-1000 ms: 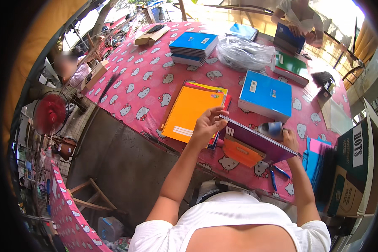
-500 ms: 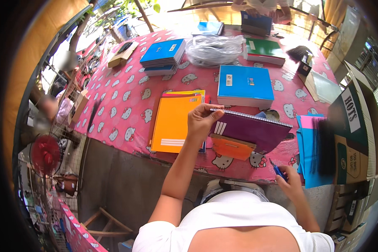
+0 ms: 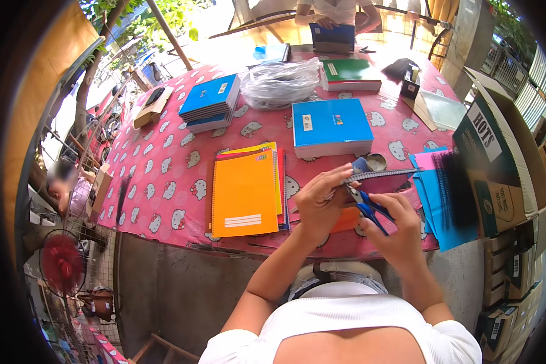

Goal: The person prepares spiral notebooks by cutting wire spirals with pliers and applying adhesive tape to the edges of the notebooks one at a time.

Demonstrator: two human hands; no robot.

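Observation:
My left hand grips a purple spiral notebook by its left end. The notebook is held up nearly edge-on, so its wire coil faces me and little of the cover shows. My right hand is closed round blue-handled pliers. Their jaws are at the coil's left end, close to my left fingers; whether they bite the wire cannot be made out. Beneath my hands an orange piece lies on the table, partly hidden. Left of them is a stack of spiral notebooks with an orange one on top.
Blue notebook stacks, a green-topped stack and bundled clear plastic stand farther back on the pink tablecloth. At right are blue sheets with black coils and an open carton. Across the table a person holds a dark blue notebook.
My right hand has raised the pliers from the table's front edge to the notebook's coil. The purple notebook has tipped from showing its cover to nearly edge-on. The view has shifted somewhat.

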